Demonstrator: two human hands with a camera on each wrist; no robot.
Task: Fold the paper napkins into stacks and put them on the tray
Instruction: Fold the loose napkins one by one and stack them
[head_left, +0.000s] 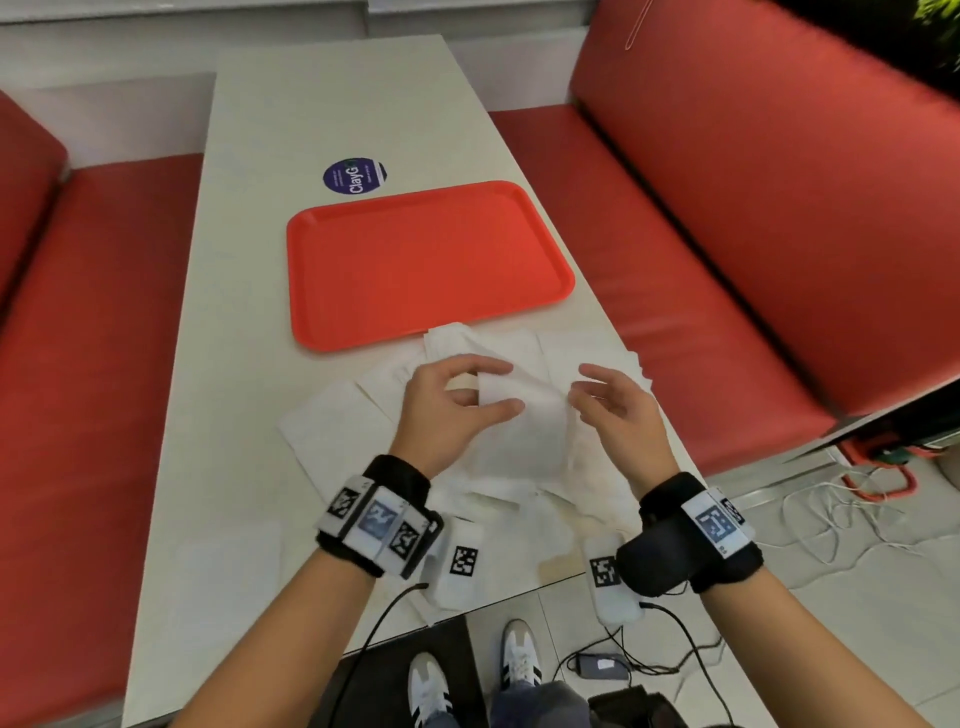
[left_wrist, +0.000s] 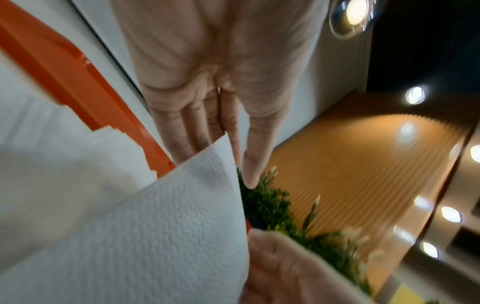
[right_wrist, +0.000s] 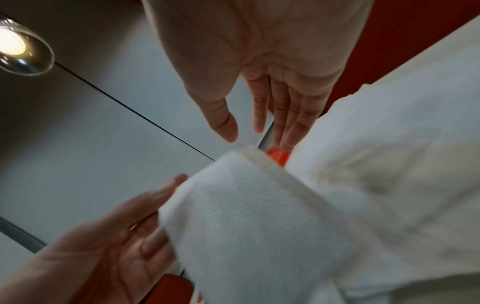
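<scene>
An orange tray (head_left: 415, 260) lies bare on the white table, just beyond my hands. Several white paper napkins (head_left: 332, 431) are spread loose on the table near me. My left hand (head_left: 491, 387) pinches the left edge of one napkin (head_left: 519, 426) between thumb and fingers and holds it lifted above the pile. In the left wrist view this napkin (left_wrist: 182, 205) runs between the thumb and the nearly straight fingers (left_wrist: 197, 127), with the tray (left_wrist: 78, 82) behind. My right hand (head_left: 584, 384) hovers at the napkin's right edge, fingers relaxed and apart. The right wrist view shows nothing in this hand (right_wrist: 245, 131).
Red bench seats (head_left: 675, 312) run along both sides of the table. A round dark sticker (head_left: 355, 176) sits beyond the tray. Cables and a power adapter (head_left: 597, 665) lie on the floor by my feet. The table's near edge is just under my wrists.
</scene>
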